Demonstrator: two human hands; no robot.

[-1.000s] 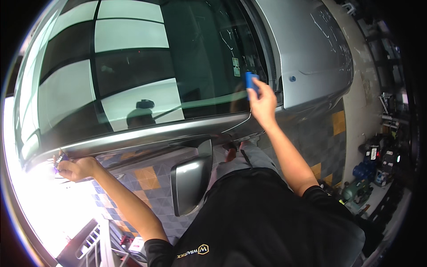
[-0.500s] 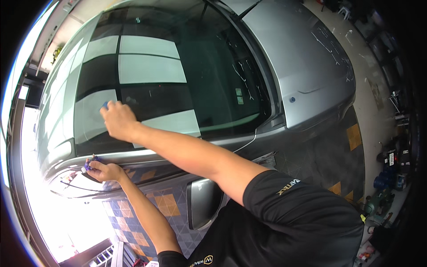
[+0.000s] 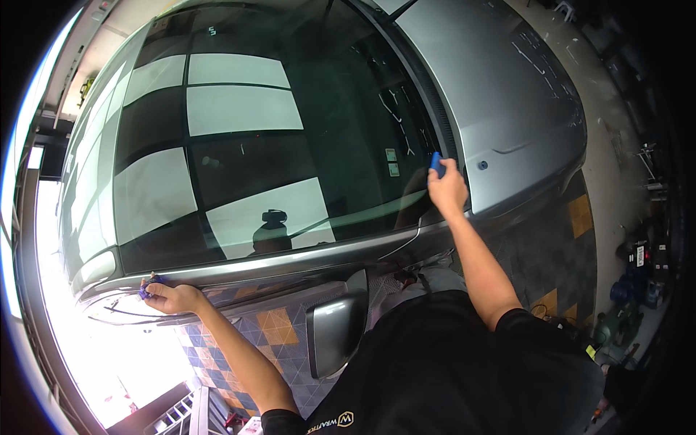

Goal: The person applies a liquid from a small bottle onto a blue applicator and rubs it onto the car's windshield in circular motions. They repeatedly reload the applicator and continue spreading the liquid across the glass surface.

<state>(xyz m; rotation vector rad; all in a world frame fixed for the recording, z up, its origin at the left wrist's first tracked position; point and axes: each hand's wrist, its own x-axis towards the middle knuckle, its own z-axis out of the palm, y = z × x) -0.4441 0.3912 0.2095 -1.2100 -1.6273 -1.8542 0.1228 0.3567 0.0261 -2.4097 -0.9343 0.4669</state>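
Both your hands, the left hand point(image 3: 174, 297) and the right hand point(image 3: 448, 190), are spread well apart along the near side of a silver-grey car point(image 3: 290, 262). Your right hand pinches a small blue block point(image 3: 436, 164) between thumb and fingers at the near lower corner of the windshield point(image 3: 319, 94), close to the hood point(image 3: 500, 87); you cannot tell whether the block touches the glass. Your left hand is closed around a small purple object point(image 3: 148, 289), mostly hidden by your fingers, beside the roof edge above the side window; its kind is unclear. Pale rectangles are reflected across the dark windshield, and two small stickers point(image 3: 392, 162) sit near its lower edge. A round blue piece point(image 3: 483, 165) lies on the hood, near your right hand. Below, between your forearms, a dark side mirror point(image 3: 336, 335) juts out over the grey-and-orange tiled floor point(image 3: 279, 328). Your shirt point(image 3: 464, 355) is black.
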